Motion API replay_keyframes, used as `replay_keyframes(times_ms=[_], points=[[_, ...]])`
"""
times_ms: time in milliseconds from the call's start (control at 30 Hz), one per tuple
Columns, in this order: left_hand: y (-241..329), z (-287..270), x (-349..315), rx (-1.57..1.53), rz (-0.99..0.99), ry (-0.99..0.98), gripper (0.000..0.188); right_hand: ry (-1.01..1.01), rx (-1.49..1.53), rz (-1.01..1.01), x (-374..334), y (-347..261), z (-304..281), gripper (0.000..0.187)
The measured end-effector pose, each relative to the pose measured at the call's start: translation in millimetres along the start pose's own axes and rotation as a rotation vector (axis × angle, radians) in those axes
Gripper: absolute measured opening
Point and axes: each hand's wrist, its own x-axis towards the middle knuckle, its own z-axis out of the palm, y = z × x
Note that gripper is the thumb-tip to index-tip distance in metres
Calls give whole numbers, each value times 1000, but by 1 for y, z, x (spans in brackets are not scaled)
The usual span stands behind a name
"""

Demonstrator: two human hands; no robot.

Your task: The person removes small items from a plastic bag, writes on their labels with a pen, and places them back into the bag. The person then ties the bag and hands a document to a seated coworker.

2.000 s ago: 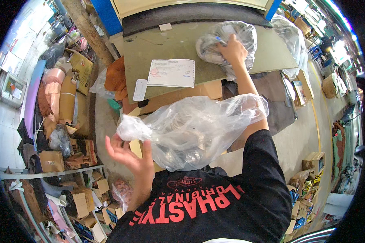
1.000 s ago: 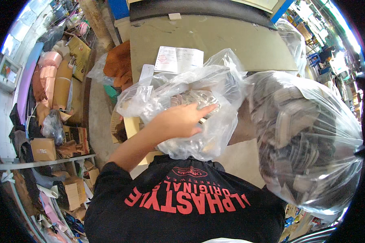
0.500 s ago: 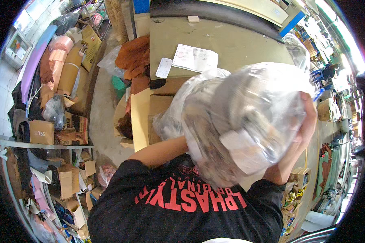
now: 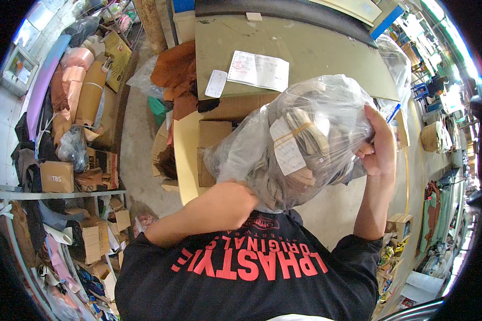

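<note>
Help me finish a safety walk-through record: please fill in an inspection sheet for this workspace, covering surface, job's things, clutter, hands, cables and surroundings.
Surface: greenish table top bearing a white sheet, a white card and a small pale block.
Job's things: clear plastic bag of grey-beige bundles; a white slip under a tan band shows through.
Clutter: brown scraps by the table's left edge; cardboard box among materials at left.
Hands: right hand grips the bag's right side, blue pen beside it; left hand is curled at the bag's lower left, its grip unclear.
Cables: nothing seen.
Surroundings: material rolls at left, yellow floor line at right.
</note>
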Motion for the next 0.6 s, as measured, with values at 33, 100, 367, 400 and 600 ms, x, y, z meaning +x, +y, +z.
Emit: replay_keyframes(times_ms=[33, 100, 367, 400, 600], points=[[5, -7, 3, -16, 77, -15, 16, 21, 20, -27, 2, 2, 3, 23], [17, -13, 16, -103, 214, -4, 15, 11, 109, -70, 6, 7, 13, 23], [40, -27, 35, -253, 405, 410, 26, -183, -558, -322, -26, 11, 36, 21], [33, -32, 33, -275, 402, 457, 28, -264, -852, -346, -29, 11, 33, 24], [-22, -47, 5, -161, 200, 509, 18, -753, -1015, -480, -31, 5, 1, 32]])
